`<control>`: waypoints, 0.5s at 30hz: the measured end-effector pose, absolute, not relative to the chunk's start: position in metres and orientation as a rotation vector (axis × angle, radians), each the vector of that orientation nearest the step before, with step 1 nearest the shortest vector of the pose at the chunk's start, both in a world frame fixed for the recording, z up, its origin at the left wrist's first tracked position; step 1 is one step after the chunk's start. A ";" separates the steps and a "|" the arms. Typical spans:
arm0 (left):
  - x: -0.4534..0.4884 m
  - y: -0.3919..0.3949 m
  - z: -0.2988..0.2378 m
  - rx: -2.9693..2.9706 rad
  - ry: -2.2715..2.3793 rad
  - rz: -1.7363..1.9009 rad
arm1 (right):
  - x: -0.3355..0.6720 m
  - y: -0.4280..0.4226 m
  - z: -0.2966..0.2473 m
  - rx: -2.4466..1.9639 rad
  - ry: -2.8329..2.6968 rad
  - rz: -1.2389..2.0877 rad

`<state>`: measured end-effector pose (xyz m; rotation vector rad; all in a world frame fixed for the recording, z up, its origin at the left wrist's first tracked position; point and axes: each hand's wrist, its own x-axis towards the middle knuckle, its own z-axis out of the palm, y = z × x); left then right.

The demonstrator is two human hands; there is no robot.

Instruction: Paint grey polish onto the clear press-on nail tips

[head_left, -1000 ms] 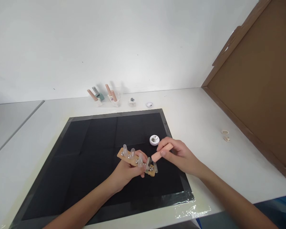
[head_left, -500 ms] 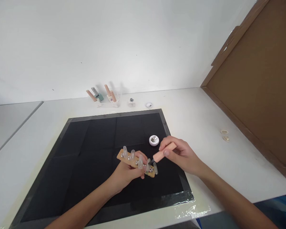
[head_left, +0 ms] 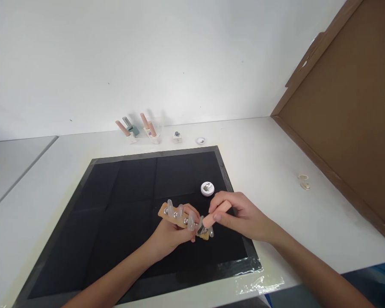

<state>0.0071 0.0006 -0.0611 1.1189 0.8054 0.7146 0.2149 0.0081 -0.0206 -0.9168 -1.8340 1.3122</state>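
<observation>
My left hand (head_left: 175,234) is wrapped round a wooden nail tip stand (head_left: 181,221) above the black mat. Several clear false nails (head_left: 191,221) stand along it on silver balls. Between thumb and fingers, my right hand (head_left: 237,214) grips a nail polish brush by its peach cap handle (head_left: 217,214). The brush end sits at a false nail near the stand's right end; its bristles are mostly hidden. Just beyond the hands, a small round white pot (head_left: 207,188) with silvery bits inside rests on the mat.
The black mat (head_left: 128,188) is taped to the white table. Along the back stand polish bottles with peach caps (head_left: 148,124), a green bottle (head_left: 133,129), a small square jar (head_left: 177,137) and a white lid (head_left: 200,140). Two small round pieces (head_left: 304,182) lie right, beside a cardboard panel (head_left: 343,115).
My right hand has moved slightly down and left, bringing the brush closer over the false nail. The stand in my left hand has shifted slightly down and right.
</observation>
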 end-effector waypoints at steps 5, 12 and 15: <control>0.008 0.000 -0.060 1.122 0.810 0.722 | 0.216 0.010 -0.020 -0.974 -1.772 1.190; 0.007 0.000 -0.061 1.148 0.821 0.700 | 0.213 0.008 -0.020 -1.027 -1.804 1.243; 0.007 -0.001 -0.061 1.188 0.824 0.704 | 0.213 0.009 -0.020 -1.038 -1.768 1.240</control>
